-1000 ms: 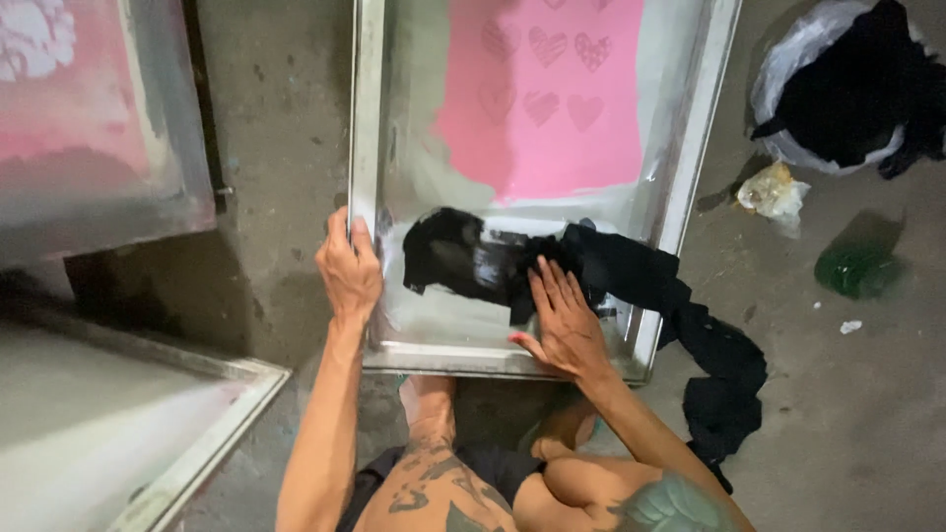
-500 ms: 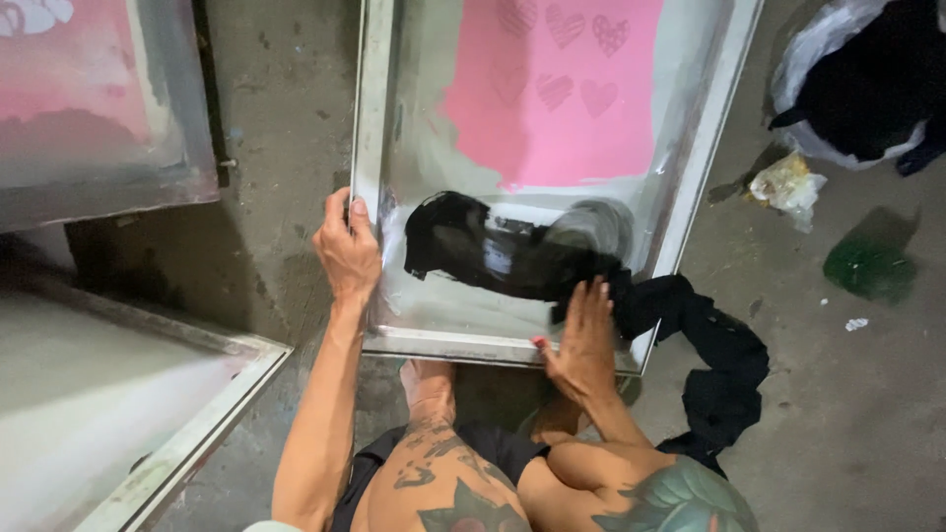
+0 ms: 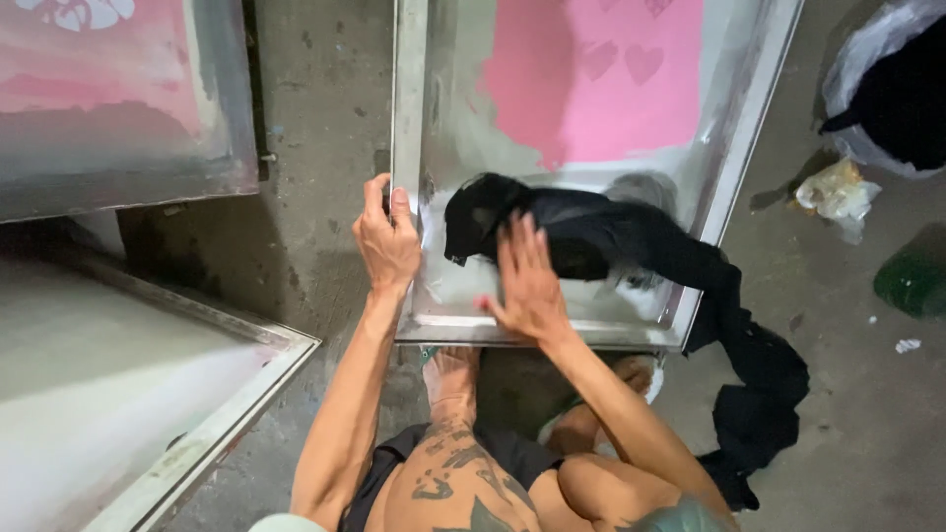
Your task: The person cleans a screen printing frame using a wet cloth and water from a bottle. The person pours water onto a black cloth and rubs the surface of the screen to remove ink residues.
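A limp, crumpled black cloth [image 3: 591,232] lies across the lower part of a metal-framed printing screen [image 3: 734,158], its tail spilling over the frame's 4 o'clock corner onto the rough concrete floor [image 3: 315,148]. The screen's mesh is smooth and greyish, with a pink block bearing heart shapes at 12 o'clock. The right hand [image 3: 527,281] presses flat on the cloth, fingers spread wide. The left hand [image 3: 387,236] curls closed around the frame's left rail. Two more framed screens [image 3: 118,99] lie at 9 o'clock.
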